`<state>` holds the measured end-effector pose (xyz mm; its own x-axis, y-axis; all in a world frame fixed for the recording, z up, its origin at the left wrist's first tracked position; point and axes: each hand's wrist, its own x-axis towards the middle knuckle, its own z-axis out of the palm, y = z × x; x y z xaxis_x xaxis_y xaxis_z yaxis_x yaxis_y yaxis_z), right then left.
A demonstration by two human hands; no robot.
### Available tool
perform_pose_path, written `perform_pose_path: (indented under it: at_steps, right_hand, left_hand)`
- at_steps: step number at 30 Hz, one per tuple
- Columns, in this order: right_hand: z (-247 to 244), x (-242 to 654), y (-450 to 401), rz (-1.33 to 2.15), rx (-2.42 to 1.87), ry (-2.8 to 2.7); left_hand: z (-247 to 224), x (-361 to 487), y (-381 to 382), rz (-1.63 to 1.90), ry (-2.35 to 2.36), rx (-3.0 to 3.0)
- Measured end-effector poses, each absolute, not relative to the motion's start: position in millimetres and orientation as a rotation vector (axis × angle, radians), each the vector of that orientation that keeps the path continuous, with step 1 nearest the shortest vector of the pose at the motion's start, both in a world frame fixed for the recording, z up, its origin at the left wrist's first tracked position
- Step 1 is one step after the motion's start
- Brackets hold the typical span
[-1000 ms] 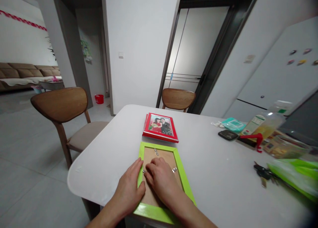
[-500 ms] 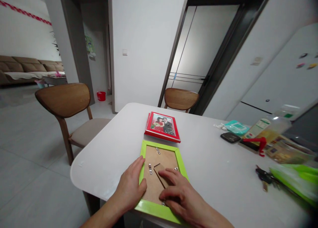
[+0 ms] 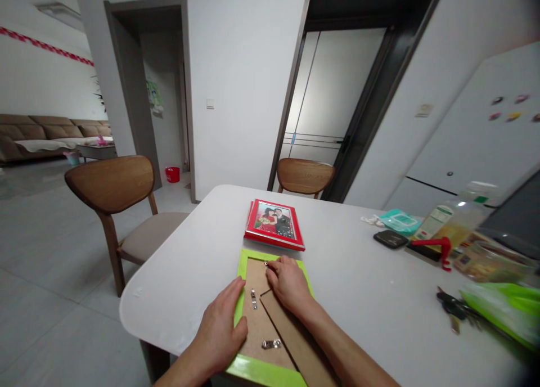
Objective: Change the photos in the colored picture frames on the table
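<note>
A lime-green picture frame (image 3: 264,371) lies face down at the table's near edge, its brown backing board (image 3: 256,325) upward. My left hand (image 3: 219,326) grips the frame's left side, thumb on the inner edge. Fingertips of my right hand (image 3: 289,283) are pinched at the small metal clip (image 3: 266,263) by the far rail. A second metal clip (image 3: 253,298) shows along the left, and a third metal clip (image 3: 271,344) lies crosswise near the bottom. The brown stand leg (image 3: 291,336) slants across the board, partly under my right forearm, which hides the frame's right side.
Just beyond lies a red picture frame (image 3: 270,241) with a couple's photo. On the right are a black case (image 3: 390,239), a wipes pack (image 3: 400,222), a bottle (image 3: 451,218), keys (image 3: 453,308) and a green bag (image 3: 502,308). Wooden chairs (image 3: 113,181) stand around the table.
My right hand has moved from the bottom clip up to the far clip. The bottom clip now shows uncovered. My left hand keeps its grip, and the view has tilted up slightly.
</note>
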<state>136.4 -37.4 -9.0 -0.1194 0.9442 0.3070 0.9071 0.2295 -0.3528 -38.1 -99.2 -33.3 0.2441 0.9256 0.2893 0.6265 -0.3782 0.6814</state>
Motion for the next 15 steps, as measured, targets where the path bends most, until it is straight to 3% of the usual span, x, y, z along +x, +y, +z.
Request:
perform_pose_path:
  at_steps: [9,15]
  right_hand:
    - [-14.2,119.8,-36.7,0.110,-1.661,-2.119]
    - [0.1,130.6,-81.9,0.200,-1.681,-2.128]
  left_hand:
    - [-36.1,-38.2,-96.2,0.947,1.419,2.087]
    - [-39.7,-39.3,-97.6,0.958,1.423,2.092]
